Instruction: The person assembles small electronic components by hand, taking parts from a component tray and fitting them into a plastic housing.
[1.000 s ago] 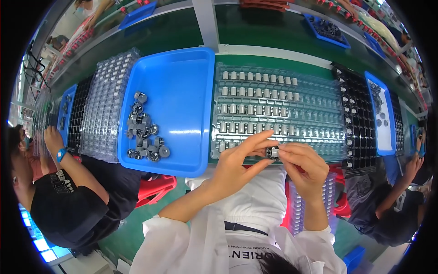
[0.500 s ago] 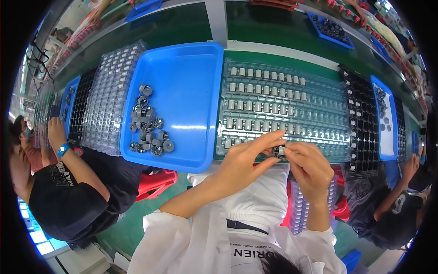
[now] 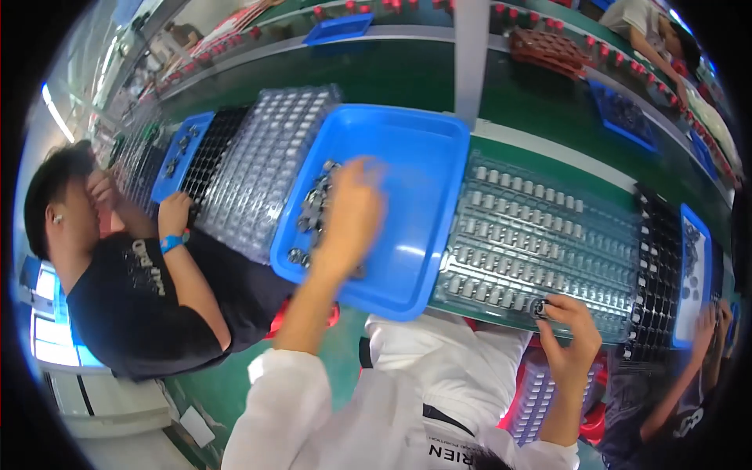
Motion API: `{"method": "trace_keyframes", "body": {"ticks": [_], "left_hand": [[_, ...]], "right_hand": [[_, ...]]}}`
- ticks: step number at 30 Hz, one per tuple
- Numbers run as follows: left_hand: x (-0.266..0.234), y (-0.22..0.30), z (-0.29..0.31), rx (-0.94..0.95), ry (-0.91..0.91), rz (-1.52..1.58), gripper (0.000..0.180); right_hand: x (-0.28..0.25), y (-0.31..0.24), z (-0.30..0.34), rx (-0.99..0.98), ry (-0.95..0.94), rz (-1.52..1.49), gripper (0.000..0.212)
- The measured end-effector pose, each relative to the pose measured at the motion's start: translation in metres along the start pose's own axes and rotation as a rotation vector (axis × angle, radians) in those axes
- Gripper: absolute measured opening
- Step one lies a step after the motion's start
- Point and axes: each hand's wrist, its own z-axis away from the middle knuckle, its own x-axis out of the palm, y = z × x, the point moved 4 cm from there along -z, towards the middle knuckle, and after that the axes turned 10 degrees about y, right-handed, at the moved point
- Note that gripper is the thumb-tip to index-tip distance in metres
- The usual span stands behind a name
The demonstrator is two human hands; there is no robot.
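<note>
My left hand (image 3: pixel 355 219) is over the blue plastic bin (image 3: pixel 415 211), beside the pile of small round grey-and-black parts (image 3: pixel 313 211) along its left side. Motion smears its fingers, so I cannot make out whether they hold anything. Between the thumb and fingertips of my right hand (image 3: pixel 576 335) is a small silver-and-black cylindrical part (image 3: pixel 539 309). That hand is at the near edge of a clear plastic tray (image 3: pixel 607 270), where rows of silver cylindrical parts (image 3: pixel 509 254) stand in the pockets, mostly on the left side.
A black pocketed tray (image 3: pixel 658 274) and a smaller blue bin (image 3: pixel 689 290) lie on the right. Stacked clear trays (image 3: pixel 270 168) stand left of the large bin. Co-workers sit on both sides; one in a black shirt (image 3: pixel 149 305) is close on my left.
My left hand has left my right hand and moved left over the blue bin. The right hand keeps the small part near the tray's front edge. The whole view has swung left.
</note>
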Motion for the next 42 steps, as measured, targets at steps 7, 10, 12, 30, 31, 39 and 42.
{"method": "trace_keyframes", "body": {"ticks": [7,10,12,30,31,39,42], "left_hand": [[0.003,-0.097,-0.001,0.085,-0.097,-0.069,0.017],[-0.017,-0.094,0.001,-0.273,-0.169,0.215,0.011],[-0.010,-0.087,-0.004,-0.353,-0.091,0.440,0.012],[-0.019,0.026,0.010,-0.659,-0.347,1.075,0.034],[-0.018,0.028,0.014,-0.635,-0.374,1.120,0.031],[-0.004,0.048,0.035,-0.607,-0.506,1.306,0.017],[0.000,0.057,0.035,-0.624,-0.545,1.318,0.018]], "right_hand": [[-0.036,0.036,-0.032,0.008,-0.030,0.057,0.023],[-0.067,0.057,-0.063,-0.085,-0.003,0.163,0.020],[-0.098,0.099,-0.082,-0.059,0.171,0.272,0.021],[-0.140,0.253,-0.134,-0.052,0.005,0.422,0.022],[-0.139,0.252,-0.135,-0.061,0.000,0.422,0.022],[-0.134,0.247,-0.122,-0.119,0.061,0.368,0.018],[-0.132,0.237,-0.125,-0.169,0.019,0.429,0.017]]}}
